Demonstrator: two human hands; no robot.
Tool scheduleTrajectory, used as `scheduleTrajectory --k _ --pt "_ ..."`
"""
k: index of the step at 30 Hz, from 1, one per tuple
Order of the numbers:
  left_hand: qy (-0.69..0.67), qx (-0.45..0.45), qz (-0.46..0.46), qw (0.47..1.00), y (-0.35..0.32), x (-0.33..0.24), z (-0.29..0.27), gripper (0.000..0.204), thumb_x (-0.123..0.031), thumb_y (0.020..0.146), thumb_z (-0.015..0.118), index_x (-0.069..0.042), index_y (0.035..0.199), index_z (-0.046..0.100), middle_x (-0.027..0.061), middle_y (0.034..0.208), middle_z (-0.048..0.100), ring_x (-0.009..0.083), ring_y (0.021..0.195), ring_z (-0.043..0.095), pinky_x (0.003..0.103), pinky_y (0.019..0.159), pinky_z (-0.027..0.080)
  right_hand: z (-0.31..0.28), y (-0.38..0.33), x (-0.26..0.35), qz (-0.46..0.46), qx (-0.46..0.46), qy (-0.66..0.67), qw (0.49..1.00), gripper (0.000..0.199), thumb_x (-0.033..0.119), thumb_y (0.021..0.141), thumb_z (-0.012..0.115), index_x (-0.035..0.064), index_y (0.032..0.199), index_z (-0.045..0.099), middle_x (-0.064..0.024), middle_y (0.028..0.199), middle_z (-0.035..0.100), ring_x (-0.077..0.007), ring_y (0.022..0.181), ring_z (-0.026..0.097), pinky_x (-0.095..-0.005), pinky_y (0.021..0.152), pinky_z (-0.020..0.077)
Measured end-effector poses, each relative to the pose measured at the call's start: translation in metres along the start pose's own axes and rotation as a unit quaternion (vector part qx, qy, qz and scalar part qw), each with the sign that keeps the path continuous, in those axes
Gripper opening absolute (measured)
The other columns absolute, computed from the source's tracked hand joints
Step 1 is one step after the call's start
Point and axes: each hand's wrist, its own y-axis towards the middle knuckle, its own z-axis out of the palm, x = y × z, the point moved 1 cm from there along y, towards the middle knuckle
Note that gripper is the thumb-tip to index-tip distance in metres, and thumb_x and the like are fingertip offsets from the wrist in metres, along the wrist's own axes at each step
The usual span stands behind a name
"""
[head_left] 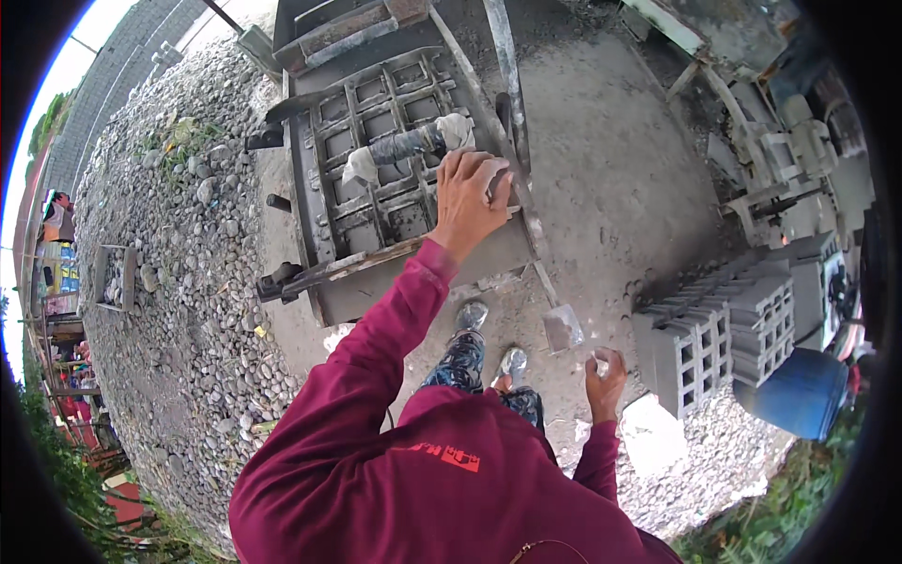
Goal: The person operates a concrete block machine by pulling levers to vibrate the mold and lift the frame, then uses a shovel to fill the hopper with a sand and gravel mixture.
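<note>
Single view, taken by the left unit of a head-worn fisheye pair. The camera looks steeply down and forward over the person's own body. The maroon sweatshirt [404,493] fills the lower middle at close range; the shoes [471,316] appear farther below; the metal grid mould [395,100] lies ahead, upper middle. Coverage is wide, from gravel [188,310] at left to stacked blocks [742,315] at right. Straight edges bend toward the dark circular rim.
</note>
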Motion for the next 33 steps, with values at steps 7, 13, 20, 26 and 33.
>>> scheduleTrajectory --k 7,13,20,26,33 --pt "0.101 0.229 -0.159 0.955 0.107 0.109 0.016 0.06 -0.056 0.086 0.062 0.002 0.096 0.072 0.0177 0.1 0.064 0.0357 0.107 0.057 0.05 0.085 0.048 0.041 0.119 0.061 0.048 -0.053 -0.006 0.997 0.015 0.001 0.081 0.068 0.0004 0.096 0.066 -0.015 0.089 0.068 -0.0306 0.083 0.067 -0.0387 0.076 0.053" --pt "0.051 0.256 -0.222 0.939 0.08 0.163 0.036 0.065 -0.063 0.085 0.063 0.002 0.092 0.062 0.0208 0.1 0.062 0.0394 0.1 0.059 0.051 0.079 0.051 0.109 0.331 0.187 -0.081 -0.052 0.091 0.991 0.01 0.003 0.085 0.07 0.0013 0.095 0.068 -0.0121 0.087 0.069 -0.0272 0.08 0.067 -0.0371 0.075 0.0527" --pt "0.055 0.381 -0.257 0.886 0.103 0.164 0.034 0.069 -0.06 0.081 0.064 0.004 0.105 0.056 0.0239 0.099 0.063 0.0387 0.101 0.06 0.049 0.08 0.052 0.284 0.582 0.287 -0.12 0.023 0.131 0.984 0.022 0.025 0.088 0.069 0.0042 0.082 0.069 -0.014 0.081 0.069 -0.0302 0.07 0.067 -0.0408 0.065 0.0507" --pt "0.015 0.478 -0.359 0.802 0.111 0.171 0.034 0.067 -0.054 0.082 0.063 0.006 0.111 0.052 0.0252 0.094 0.066 0.0388 0.094 0.065 0.049 0.077 0.053 0.432 0.675 0.331 -0.218 0.022 -0.039 0.975 0.037 0.039 0.091 0.057 0.0074 0.073 0.066 -0.0161 0.084 0.07 -0.0385 0.085 0.066 -0.0509 0.081 0.0477" --pt "-0.045 0.502 -0.386 0.773 0.111 0.181 0.037 0.074 -0.054 0.08 0.066 0.008 0.117 0.051 0.0237 0.083 0.066 0.0392 0.084 0.068 0.048 0.072 0.055 0.462 0.678 0.322 -0.288 0.059 -0.089 0.952 0.036 0.034 0.089 0.053 0.0077 0.07 0.067 -0.0159 0.079 0.069 -0.0344 0.079 0.063 -0.0467 0.079 0.0446"
